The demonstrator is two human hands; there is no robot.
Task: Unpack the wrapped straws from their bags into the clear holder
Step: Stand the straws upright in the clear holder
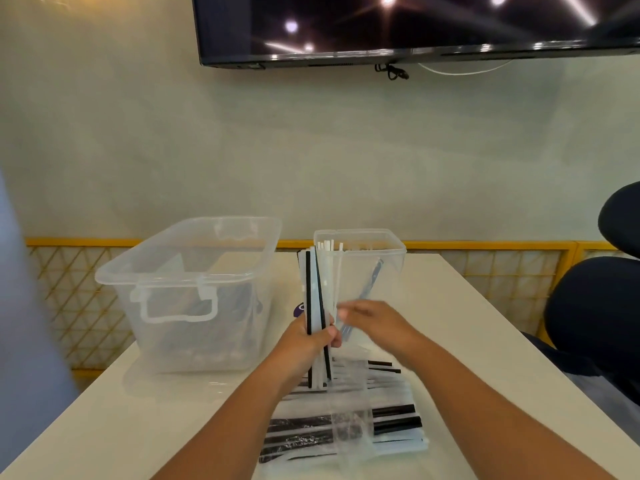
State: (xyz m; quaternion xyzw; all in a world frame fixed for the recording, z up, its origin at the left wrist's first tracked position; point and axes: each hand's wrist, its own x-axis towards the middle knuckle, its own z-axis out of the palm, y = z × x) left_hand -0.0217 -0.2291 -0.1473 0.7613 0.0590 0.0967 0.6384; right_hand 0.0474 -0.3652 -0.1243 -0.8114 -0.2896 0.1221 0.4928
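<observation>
My left hand [306,341] grips an upright bundle of wrapped straws [317,292], black and white ones, in front of the clear holder [375,271]. The holder stands at the table's middle and has several white straws [329,251] leaning in its left side. My right hand [370,322] is blurred just right of the bundle, its fingertips at the straws; whether it pinches one I cannot tell. Clear bags of wrapped straws [346,424] lie flat on the table in front of me.
A large clear storage bin [194,289] with a handle stands to the left on the white table [485,358]. A dark chair [595,306] is at the right. A screen [415,26] hangs on the wall behind.
</observation>
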